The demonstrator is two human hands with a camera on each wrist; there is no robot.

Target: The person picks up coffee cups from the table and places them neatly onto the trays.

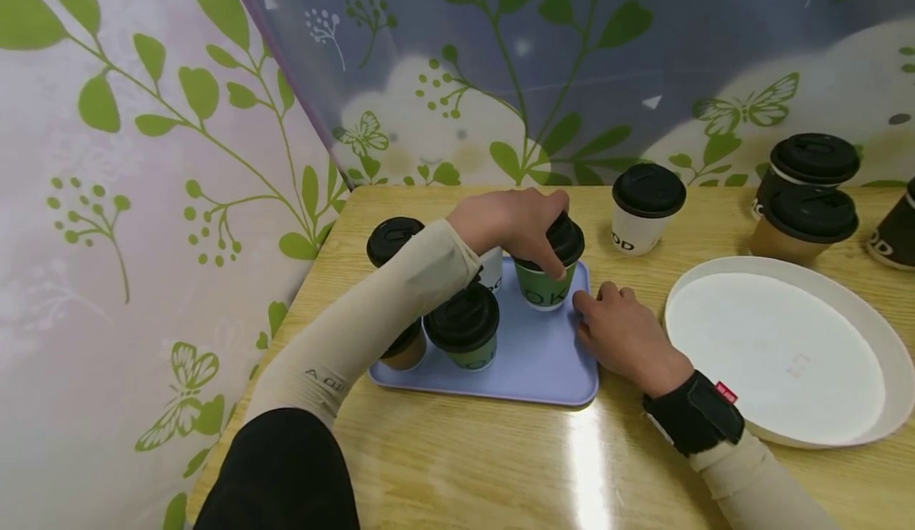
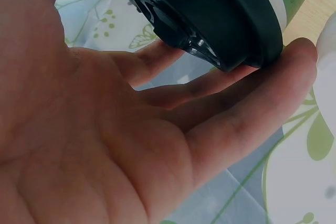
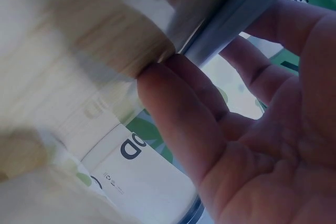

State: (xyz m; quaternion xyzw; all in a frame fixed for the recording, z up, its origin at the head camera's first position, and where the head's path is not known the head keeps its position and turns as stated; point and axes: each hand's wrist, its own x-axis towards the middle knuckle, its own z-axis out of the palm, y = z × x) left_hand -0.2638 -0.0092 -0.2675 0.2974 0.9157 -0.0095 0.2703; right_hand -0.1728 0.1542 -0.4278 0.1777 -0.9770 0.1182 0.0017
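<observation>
My left hand [image 1: 511, 220] reaches across and holds a green paper cup [image 1: 545, 285] by its black lid [image 2: 210, 19], thumb in front and fingers round the back. The cup stands upright at the right part of a lilac tray [image 1: 543, 363]. On the tray's right rim, my right hand [image 1: 622, 327] holds the edge, with fingertips [image 3: 157, 77] down at the tabletop. Also on the tray are a second green cup [image 1: 473, 353], a brown cup [image 1: 407, 351] and a white cup [image 1: 492, 270], partly hidden by my left arm. A black lid [image 1: 393, 237] shows behind that arm.
A round white tray [image 1: 779, 427] lies to the right. Behind it stand a white cup [image 1: 635, 232], a brown cup [image 1: 786, 244] and a black-lidded cup [image 1: 804, 166]; a dark cup [image 1: 897, 232] is at the far right. Patterned cloth [image 1: 457, 141] borders the wooden table [image 1: 486, 458].
</observation>
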